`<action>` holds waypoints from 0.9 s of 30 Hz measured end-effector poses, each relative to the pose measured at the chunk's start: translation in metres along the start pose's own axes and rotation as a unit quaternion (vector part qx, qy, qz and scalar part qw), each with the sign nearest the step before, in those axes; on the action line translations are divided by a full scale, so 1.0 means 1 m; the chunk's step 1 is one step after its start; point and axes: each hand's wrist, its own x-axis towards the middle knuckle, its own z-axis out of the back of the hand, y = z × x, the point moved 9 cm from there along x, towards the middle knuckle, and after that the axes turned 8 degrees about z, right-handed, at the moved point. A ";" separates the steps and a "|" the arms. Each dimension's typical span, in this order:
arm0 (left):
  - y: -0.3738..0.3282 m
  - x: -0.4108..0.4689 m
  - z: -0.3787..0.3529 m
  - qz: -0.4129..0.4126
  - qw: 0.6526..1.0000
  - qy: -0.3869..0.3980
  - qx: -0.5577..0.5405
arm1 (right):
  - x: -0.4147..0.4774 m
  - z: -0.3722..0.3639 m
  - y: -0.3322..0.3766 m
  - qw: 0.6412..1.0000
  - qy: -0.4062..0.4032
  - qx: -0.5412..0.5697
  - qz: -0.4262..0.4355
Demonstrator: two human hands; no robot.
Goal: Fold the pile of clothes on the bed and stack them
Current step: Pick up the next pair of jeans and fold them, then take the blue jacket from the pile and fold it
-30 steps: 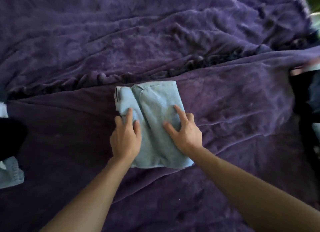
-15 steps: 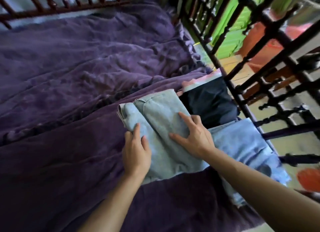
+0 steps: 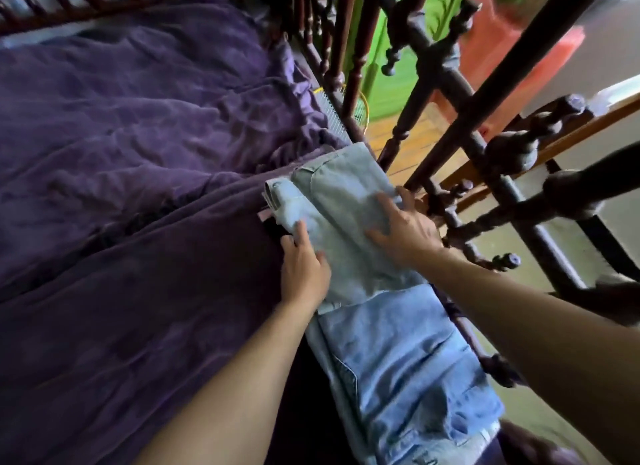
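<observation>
A folded pale blue denim garment (image 3: 341,201) lies at the bed's right edge, on top of a dark garment (image 3: 273,229) of which only a sliver with a pink edge shows. My left hand (image 3: 304,268) holds its left side, fingers curled at the edge. My right hand (image 3: 403,229) lies flat on its right side with fingers spread. Nearer to me sits another folded blue denim garment (image 3: 405,357), partly under the pale one.
A rumpled purple blanket (image 3: 131,173) covers the bed to the left. A dark turned-wood railing (image 3: 460,145) runs close along the right edge of the bed. Beyond it are a wooden floor (image 3: 415,142) and green and orange things.
Both hands have carried the folded pale denim from the middle of the bed to the right edge, onto the dark garment beside the railing. The view swung right with it.
</observation>
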 end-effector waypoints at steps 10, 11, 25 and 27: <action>0.055 0.018 -0.041 -0.075 0.957 -0.006 0.279 | -0.006 -0.066 0.012 0.990 -0.030 -0.062 0.127; 0.058 0.014 -0.035 -0.066 0.959 0.007 0.275 | -0.006 -0.063 0.014 0.990 -0.023 -0.065 0.120; 0.225 -0.198 0.192 0.121 0.970 -0.036 0.208 | -0.160 -0.064 0.284 0.946 0.093 -0.066 0.305; 0.270 -0.243 0.227 0.157 0.966 -0.064 0.196 | -0.199 -0.070 0.342 0.930 0.101 -0.066 0.347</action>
